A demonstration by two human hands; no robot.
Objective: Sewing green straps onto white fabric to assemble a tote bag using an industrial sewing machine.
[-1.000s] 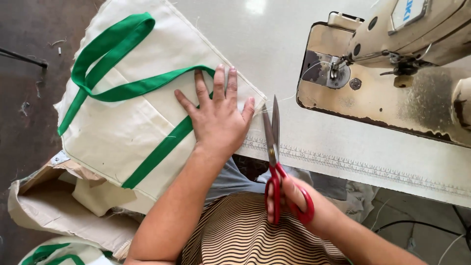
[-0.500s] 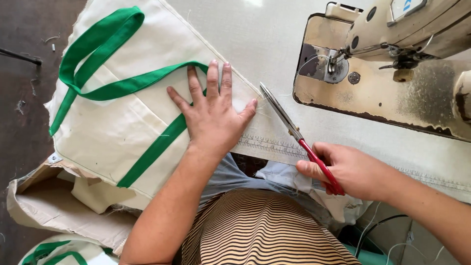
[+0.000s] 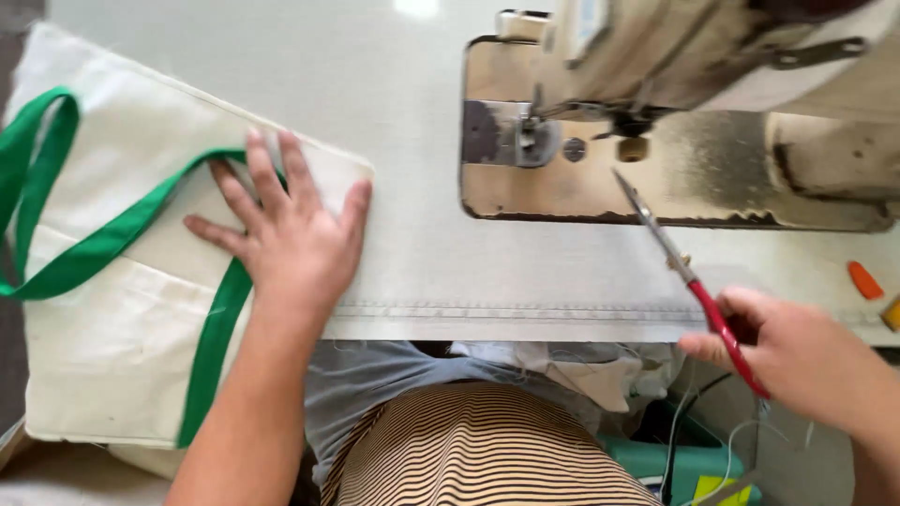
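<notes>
My left hand (image 3: 286,239) lies flat, fingers spread, on a cream cloth bag (image 3: 112,309) with green strap handles (image 3: 56,272) that rests on the left part of the white table (image 3: 450,272). My right hand (image 3: 787,356) holds red-handled scissors (image 3: 675,262) at the table's right front. Their closed blades point up and left, with the tip over the base of the sewing machine (image 3: 675,122). The bag's near corner hangs over the table's front edge.
The beige sewing machine fills the right back of the table; its needle area (image 3: 530,136) sits right of the bag. An orange object (image 3: 864,279) lies at the far right edge. Below the table are my striped top (image 3: 478,450), loose cloth (image 3: 581,370) and cables.
My right hand has carried the scissors rightward, from beside the left hand to the machine's base. The left hand stays pressed on the bag, which now lies farther left in view.
</notes>
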